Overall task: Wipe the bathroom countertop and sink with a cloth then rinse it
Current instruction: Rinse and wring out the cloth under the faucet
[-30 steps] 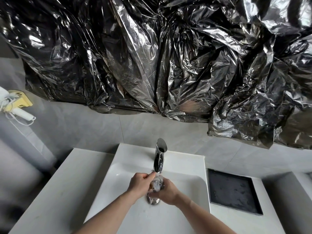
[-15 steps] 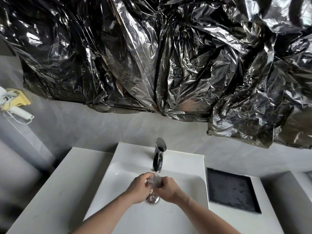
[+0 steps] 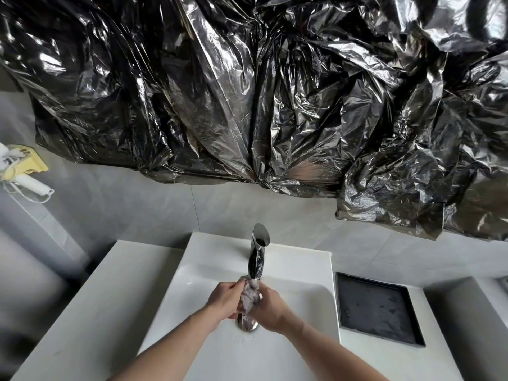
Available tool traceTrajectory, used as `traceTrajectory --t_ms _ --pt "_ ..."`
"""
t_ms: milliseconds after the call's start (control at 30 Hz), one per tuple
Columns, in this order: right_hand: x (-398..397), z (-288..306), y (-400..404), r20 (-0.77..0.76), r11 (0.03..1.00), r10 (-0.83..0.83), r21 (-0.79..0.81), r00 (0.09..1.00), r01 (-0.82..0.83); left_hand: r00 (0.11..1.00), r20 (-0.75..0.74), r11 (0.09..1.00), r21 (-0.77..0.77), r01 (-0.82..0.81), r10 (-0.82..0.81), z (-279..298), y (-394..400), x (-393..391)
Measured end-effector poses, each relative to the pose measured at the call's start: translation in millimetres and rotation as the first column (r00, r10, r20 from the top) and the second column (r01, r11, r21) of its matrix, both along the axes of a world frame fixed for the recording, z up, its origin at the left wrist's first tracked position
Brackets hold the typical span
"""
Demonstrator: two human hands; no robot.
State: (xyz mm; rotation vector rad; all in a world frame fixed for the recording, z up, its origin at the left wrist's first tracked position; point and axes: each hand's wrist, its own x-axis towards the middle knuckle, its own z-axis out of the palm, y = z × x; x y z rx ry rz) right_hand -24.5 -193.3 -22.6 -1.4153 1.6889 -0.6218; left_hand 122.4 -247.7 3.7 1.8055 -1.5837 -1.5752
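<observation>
A small grey wet cloth (image 3: 249, 296) is bunched between both my hands over the white sink (image 3: 192, 292). My left hand (image 3: 224, 298) grips its left side and my right hand (image 3: 268, 306) grips its right side. The cloth's top sits right under the spout of the chrome faucet (image 3: 257, 254), where water runs onto it. The metal drain (image 3: 247, 325) shows just below my hands. The white countertop (image 3: 90, 312) stretches to the left of the basin.
A black square tray (image 3: 376, 309) is set into the counter right of the sink. Crumpled black plastic sheeting (image 3: 247, 92) covers the wall above. A white hair dryer with a yellow item (image 3: 22, 171) hangs at the far left.
My hands have shifted on the cloth, raising and working it under the spout; the cloth now stands more upright between them.
</observation>
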Motion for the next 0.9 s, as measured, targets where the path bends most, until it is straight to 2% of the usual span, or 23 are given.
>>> traceTrajectory --t_ms 67,167,267,367,433,500,567,633,733,900 --pt "6 4 -2 -0.004 0.999 -0.031 -0.015 1.000 0.031 0.999 0.025 1.000 0.003 -0.021 0.020 -1 -2 3" --pt "10 10 -4 0.003 0.997 -0.063 -0.040 0.998 0.063 0.986 0.164 0.990 -0.140 0.001 0.022 -10 -11 16" --pt "4 17 -5 0.007 0.996 -0.074 -0.044 0.997 0.075 0.996 0.038 0.978 -0.194 0.081 -0.075 -11 -9 21" --pt "-1 15 -6 0.012 0.998 -0.064 -0.011 0.998 0.064 0.976 -0.129 0.979 -0.122 0.162 -0.178 0 3 15" --pt "0 14 -6 0.019 0.998 -0.066 -0.012 0.998 0.066 0.972 -0.108 0.970 -0.147 0.193 -0.210 -3 4 11" --pt "1 6 -7 -0.036 0.993 -0.109 -0.052 0.993 0.107 0.984 -0.035 0.967 -0.197 0.163 -0.173 -7 0 12" --pt "0 3 -5 -0.023 0.980 -0.170 -0.112 0.985 0.167 0.993 0.015 0.973 -0.197 0.119 -0.119 -8 -5 13" --pt "-1 -2 -4 -0.019 0.982 -0.135 -0.134 0.991 0.131 0.996 0.034 0.980 -0.180 0.083 -0.078 -5 -6 13" --pt "-4 -5 -4 -0.056 0.990 -0.023 -0.143 0.998 0.014 1.000 -0.016 0.993 -0.118 0.002 -0.004 0 -4 11" --pt "10 2 -7 0.013 0.999 -0.001 -0.049 1.000 0.002 0.992 -0.114 0.998 -0.045 -0.051 0.045 7 0 1"
